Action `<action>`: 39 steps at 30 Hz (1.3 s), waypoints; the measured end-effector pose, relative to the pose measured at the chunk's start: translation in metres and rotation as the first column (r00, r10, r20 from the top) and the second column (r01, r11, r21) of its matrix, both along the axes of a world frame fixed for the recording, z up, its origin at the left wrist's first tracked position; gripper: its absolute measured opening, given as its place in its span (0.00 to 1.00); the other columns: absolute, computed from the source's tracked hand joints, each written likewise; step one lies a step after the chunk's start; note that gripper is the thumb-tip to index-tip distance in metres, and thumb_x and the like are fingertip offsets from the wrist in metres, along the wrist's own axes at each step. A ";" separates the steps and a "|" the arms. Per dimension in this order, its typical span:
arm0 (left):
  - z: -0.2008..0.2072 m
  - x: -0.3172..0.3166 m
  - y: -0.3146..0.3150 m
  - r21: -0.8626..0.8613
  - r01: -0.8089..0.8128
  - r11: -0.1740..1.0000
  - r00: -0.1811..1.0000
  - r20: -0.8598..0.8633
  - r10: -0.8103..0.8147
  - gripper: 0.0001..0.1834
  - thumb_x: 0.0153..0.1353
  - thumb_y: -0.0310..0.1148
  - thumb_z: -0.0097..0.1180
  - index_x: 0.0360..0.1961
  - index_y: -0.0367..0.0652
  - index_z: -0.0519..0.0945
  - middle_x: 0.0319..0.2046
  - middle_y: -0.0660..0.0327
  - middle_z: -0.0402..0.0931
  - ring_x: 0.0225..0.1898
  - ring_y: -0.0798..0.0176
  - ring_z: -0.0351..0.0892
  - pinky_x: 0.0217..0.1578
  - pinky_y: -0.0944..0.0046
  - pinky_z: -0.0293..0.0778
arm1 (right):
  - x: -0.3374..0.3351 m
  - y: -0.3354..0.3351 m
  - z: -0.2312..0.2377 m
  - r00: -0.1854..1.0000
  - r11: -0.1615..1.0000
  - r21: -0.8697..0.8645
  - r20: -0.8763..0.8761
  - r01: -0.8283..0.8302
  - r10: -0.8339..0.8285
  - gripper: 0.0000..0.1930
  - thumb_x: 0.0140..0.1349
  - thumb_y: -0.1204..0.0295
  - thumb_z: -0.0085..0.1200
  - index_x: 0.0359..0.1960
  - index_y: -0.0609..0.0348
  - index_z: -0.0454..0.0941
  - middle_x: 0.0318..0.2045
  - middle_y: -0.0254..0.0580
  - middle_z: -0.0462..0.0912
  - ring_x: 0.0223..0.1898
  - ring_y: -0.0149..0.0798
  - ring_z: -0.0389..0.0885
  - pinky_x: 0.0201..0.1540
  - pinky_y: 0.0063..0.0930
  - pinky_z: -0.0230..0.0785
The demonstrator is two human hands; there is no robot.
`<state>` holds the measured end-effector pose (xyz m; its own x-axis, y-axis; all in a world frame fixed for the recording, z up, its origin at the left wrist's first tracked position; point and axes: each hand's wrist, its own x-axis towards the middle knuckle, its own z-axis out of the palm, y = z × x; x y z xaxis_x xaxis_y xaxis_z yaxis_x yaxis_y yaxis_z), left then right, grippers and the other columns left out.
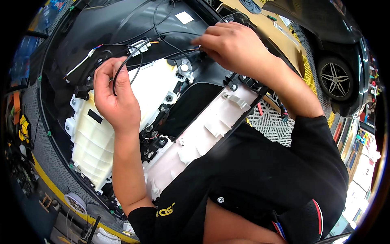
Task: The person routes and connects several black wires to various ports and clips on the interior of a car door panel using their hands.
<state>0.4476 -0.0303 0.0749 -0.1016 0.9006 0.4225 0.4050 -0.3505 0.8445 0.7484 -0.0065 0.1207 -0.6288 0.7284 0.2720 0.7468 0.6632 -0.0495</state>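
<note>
My left hand (pixel 115 93) is closed on a thin black cable (pixel 119 72), pinched between thumb and forefinger. The cable loops over a black car door panel (pixel 134 30) toward the right. My right hand (pixel 231 46) is over the panel's far right part, its fingertips pressed together and slightly blurred. Something small with coloured wire is at those fingertips; I cannot make it out. Between the hands sits a small white module (pixel 139 48) with coloured wires. Below my left hand lies a cream plastic cover (pixel 91 150), screwed or clipped to the panel.
A pale pinkish padded strip (pixel 195 142) runs along the panel's near edge. A thin white stick-like lead (pixel 79 65) lies on the left. A car wheel (pixel 335 78) stands at right, beside cardboard (pixel 243 14). A round tub of small parts (pixel 76 203) is at lower left.
</note>
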 end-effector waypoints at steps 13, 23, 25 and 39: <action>0.023 0.024 -0.015 -0.058 0.648 0.759 0.562 0.709 -0.426 0.23 0.76 0.38 0.64 0.62 0.34 0.74 0.54 0.50 0.82 0.56 0.50 0.88 0.57 0.50 0.87 | -0.045 -0.001 0.007 0.907 0.937 -0.231 -0.390 -0.261 0.157 0.18 0.62 0.78 0.67 0.55 0.59 0.84 0.54 0.44 0.87 0.54 0.53 0.86 0.55 0.42 0.82; 0.011 0.020 -0.010 0.155 0.250 0.956 0.963 -0.143 -0.229 0.05 0.64 0.22 0.69 0.39 0.36 0.85 0.38 0.57 0.86 0.40 0.59 0.85 0.45 0.61 0.81 | 0.003 0.026 0.034 0.306 0.490 -0.669 -0.716 -0.559 -0.628 0.16 0.83 0.56 0.48 0.53 0.53 0.82 0.61 0.43 0.85 0.53 0.29 0.85 0.51 0.25 0.78; 0.011 0.014 -0.006 0.308 0.171 0.936 0.967 -0.232 -0.100 0.06 0.62 0.21 0.69 0.40 0.37 0.85 0.39 0.57 0.86 0.41 0.56 0.85 0.47 0.59 0.80 | 0.010 0.029 0.033 0.244 0.488 -0.635 -0.725 -0.599 -0.645 0.16 0.84 0.56 0.47 0.48 0.52 0.81 0.63 0.44 0.84 0.52 0.29 0.85 0.52 0.24 0.78; 0.027 0.006 -0.007 -0.203 0.193 0.960 0.946 0.298 -0.127 0.15 0.76 0.27 0.60 0.60 0.33 0.80 0.45 0.55 0.86 0.42 0.63 0.88 0.42 0.64 0.86 | 0.012 0.029 0.027 0.305 0.482 -0.675 -0.707 -0.558 -0.638 0.20 0.81 0.59 0.53 0.63 0.59 0.81 0.59 0.42 0.85 0.55 0.29 0.85 0.56 0.24 0.76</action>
<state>0.4539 -0.0375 0.1020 -0.0325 0.9829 0.1812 0.0960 -0.1774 0.9795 0.7606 0.0225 0.1474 -0.3889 0.9154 -0.1040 -0.1806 -0.1864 -0.9657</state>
